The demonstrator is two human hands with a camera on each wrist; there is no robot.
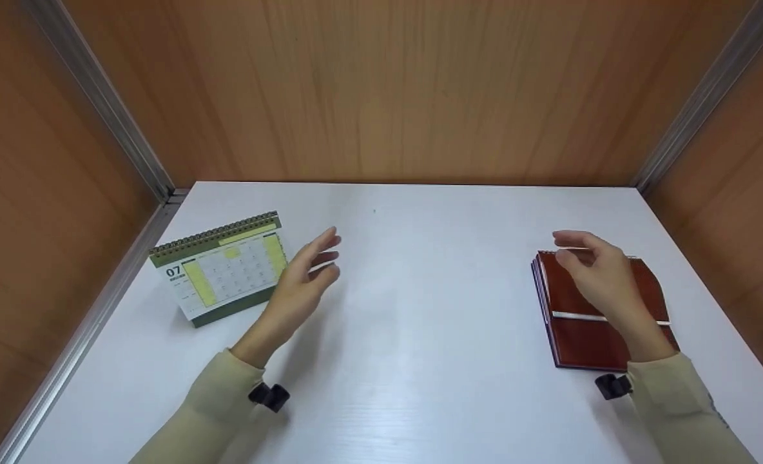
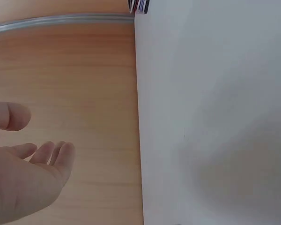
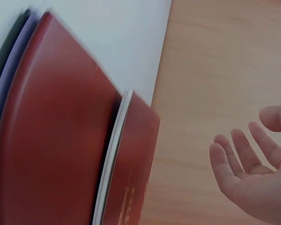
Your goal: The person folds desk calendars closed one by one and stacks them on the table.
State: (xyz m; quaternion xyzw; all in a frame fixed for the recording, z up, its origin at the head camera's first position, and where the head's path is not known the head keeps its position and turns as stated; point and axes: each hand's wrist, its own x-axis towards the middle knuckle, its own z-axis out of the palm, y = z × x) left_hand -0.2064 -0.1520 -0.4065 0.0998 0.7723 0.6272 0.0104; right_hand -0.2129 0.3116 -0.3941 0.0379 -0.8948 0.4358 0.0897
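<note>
In the head view a spiral-bound desk calendar (image 1: pixel 240 274) with green bands and the number 07 stands at the left of the white table. My left hand (image 1: pixel 296 283) hovers beside its right edge, fingers loosely extended and holding nothing. On the right lies a dark red notebook (image 1: pixel 584 345) with a pale strip across its cover. Above its upper part is my right hand (image 1: pixel 604 277), fingers gently bent with nothing in them. The right wrist view shows a purple book (image 3: pixel 8 89) and a dark green one (image 3: pixel 7 44) under the red notebook.
A wooden panel (image 1: pixel 381 90) closes off the back of the white table (image 1: pixel 420 290). More wooden panels rise at both sides, with metal rails (image 1: pixel 111 103) at the corners. A small black device is on each sleeve cuff.
</note>
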